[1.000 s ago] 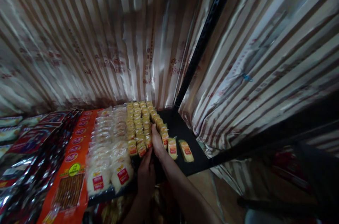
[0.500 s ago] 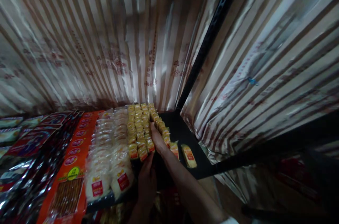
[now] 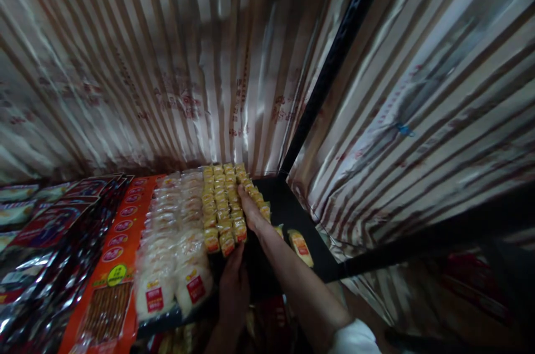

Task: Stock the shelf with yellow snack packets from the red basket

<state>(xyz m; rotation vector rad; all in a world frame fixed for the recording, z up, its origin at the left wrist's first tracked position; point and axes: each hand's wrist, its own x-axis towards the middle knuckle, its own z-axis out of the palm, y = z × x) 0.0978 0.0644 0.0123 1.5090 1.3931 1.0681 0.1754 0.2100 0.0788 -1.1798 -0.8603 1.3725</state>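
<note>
Small yellow wrapped snack cakes (image 3: 223,209) with red labels stand in several close rows on a dark shelf (image 3: 288,198). My right hand (image 3: 252,212) lies with stretched fingers along the right side of the third row, between it and a shorter row (image 3: 264,206) at the right. Below, my left hand (image 3: 234,281) reaches up with its fingers extended, its fingertips touching the front cake (image 3: 239,228) of that third row. One single cake (image 3: 301,248) lies apart on the right of the shelf. My right forearm partly hides another cake.
Left of the cakes stand two rows of clear-wrapped white round breads (image 3: 191,281). Beyond them are an orange pack of brown sticks (image 3: 104,309) and dark shiny packets (image 3: 45,265). A black post (image 3: 326,81) rises behind the shelf corner, before striped sheeting (image 3: 188,64).
My right hand has slid slightly toward the back along the row. My forearm now covers more of the cake at the near right. The left hand has barely moved.
</note>
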